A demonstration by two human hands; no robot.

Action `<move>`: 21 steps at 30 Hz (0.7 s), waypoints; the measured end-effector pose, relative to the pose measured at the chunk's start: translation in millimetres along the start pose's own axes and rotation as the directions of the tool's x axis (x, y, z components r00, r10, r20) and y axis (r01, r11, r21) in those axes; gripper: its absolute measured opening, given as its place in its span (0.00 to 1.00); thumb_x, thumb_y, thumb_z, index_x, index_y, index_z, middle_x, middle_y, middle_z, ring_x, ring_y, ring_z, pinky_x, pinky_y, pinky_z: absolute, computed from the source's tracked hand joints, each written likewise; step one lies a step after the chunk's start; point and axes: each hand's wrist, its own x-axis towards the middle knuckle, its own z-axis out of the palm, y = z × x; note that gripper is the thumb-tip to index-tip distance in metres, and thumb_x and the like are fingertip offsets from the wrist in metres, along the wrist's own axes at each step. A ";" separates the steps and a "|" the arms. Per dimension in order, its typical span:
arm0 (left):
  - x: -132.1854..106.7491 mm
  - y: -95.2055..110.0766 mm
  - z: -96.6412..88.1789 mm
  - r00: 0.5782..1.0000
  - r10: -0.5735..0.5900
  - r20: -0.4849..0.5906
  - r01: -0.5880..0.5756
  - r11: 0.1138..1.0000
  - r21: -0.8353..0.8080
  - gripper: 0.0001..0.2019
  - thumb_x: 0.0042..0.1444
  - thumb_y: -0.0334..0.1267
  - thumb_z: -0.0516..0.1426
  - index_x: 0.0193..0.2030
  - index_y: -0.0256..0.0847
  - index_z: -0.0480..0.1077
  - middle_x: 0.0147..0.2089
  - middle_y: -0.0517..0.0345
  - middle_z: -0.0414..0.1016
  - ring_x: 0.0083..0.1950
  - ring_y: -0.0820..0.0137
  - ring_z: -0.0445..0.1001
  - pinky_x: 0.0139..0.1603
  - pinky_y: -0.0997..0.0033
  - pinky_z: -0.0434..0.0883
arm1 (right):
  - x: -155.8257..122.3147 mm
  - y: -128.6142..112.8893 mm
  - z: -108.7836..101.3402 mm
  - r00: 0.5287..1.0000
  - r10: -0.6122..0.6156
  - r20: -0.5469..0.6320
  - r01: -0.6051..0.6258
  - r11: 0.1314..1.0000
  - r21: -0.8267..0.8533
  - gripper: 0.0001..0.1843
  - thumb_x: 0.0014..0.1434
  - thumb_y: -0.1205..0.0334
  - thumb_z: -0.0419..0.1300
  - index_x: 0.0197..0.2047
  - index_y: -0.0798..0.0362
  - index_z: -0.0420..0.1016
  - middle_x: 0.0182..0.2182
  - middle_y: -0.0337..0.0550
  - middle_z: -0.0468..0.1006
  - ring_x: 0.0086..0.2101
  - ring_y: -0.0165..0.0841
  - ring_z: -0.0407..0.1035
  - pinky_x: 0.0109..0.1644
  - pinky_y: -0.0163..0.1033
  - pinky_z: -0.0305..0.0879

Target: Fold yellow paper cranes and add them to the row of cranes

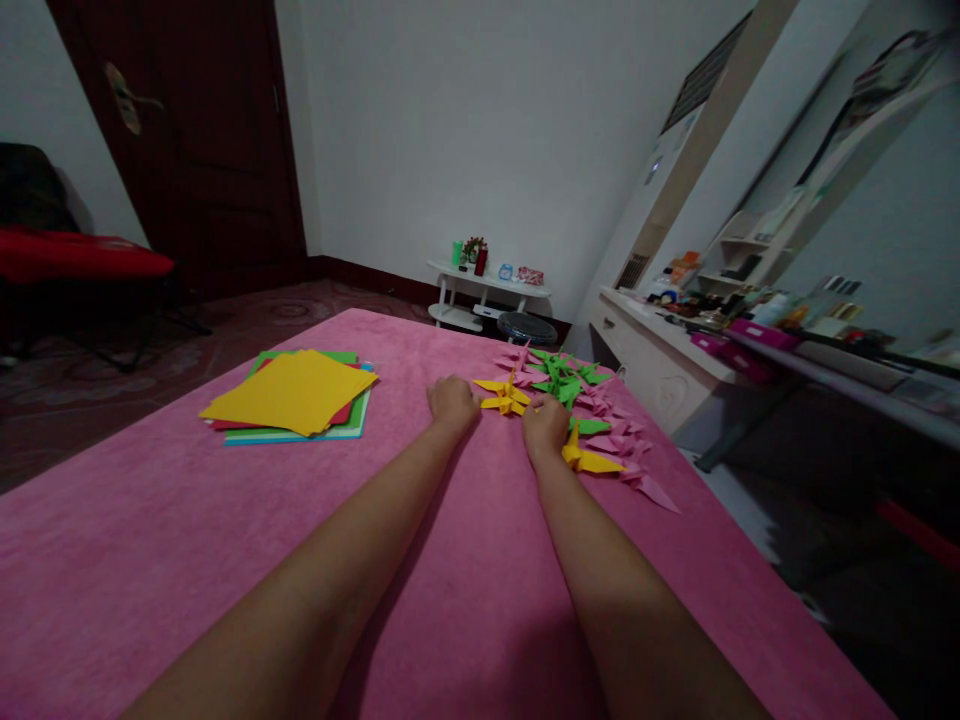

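Observation:
A yellow folded paper crane [506, 398] sits on the pink cloth between my two hands. My left hand [453, 402] rests on the cloth at the crane's left side, fingers curled in, with a wing tip at its thumb side. On the other side, my right hand [546, 428] is closed at the crane's right wing; its fingertips are partly hidden. Just right of that hand lies another yellow crane [589, 460]. Green cranes [562, 380] and pink cranes [626, 440] lie bunched along the right side, some overlapping.
A stack of coloured paper squares [292, 392], yellow on top, lies on the left of the pink-covered surface [225, 560]. To the right stands a white dressing table [660, 345] crowded with bottles and boxes. Beyond the far edge are a round stool [527, 328] and a low white shelf [491, 282].

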 end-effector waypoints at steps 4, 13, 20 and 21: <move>-1.6 1.1 0.7 1.000 -0.003 -0.013 0.003 1.000 0.016 0.14 0.50 0.45 0.55 0.35 0.38 0.75 0.42 0.45 0.74 0.47 0.59 0.68 0.44 0.64 0.62 | -0.2 -1.5 -1.5 1.000 -0.007 0.010 0.008 0.999 -0.038 0.10 0.47 0.72 0.53 0.30 0.57 0.76 0.29 0.53 0.78 0.33 0.40 0.72 0.35 0.37 0.61; -0.5 -3.0 6.0 0.999 -0.004 -0.039 0.003 1.000 -0.030 0.13 0.50 0.45 0.55 0.35 0.39 0.75 0.43 0.44 0.72 0.48 0.56 0.67 0.45 0.60 0.62 | -0.6 -0.6 4.1 1.000 -0.019 0.018 0.021 0.994 -0.105 0.11 0.50 0.71 0.52 0.30 0.57 0.76 0.29 0.54 0.78 0.33 0.40 0.72 0.34 0.37 0.61; 3.2 -9.7 6.8 0.997 -0.060 -0.046 0.053 0.988 -0.147 0.08 0.50 0.32 0.53 0.35 0.42 0.73 0.40 0.51 0.75 0.45 0.63 0.70 0.43 0.66 0.62 | 3.2 0.4 2.7 1.000 0.001 -0.013 -0.002 0.998 -0.070 0.15 0.54 0.69 0.48 0.33 0.60 0.76 0.31 0.57 0.78 0.34 0.41 0.72 0.35 0.38 0.61; 3.9 -10.9 6.6 0.997 -0.071 -0.041 0.063 0.984 -0.167 0.09 0.51 0.30 0.52 0.36 0.42 0.72 0.40 0.52 0.75 0.44 0.64 0.70 0.42 0.68 0.62 | 3.8 0.6 2.1 1.000 0.004 -0.017 -0.005 0.998 -0.060 0.15 0.54 0.69 0.47 0.33 0.60 0.76 0.31 0.57 0.78 0.34 0.41 0.72 0.35 0.38 0.60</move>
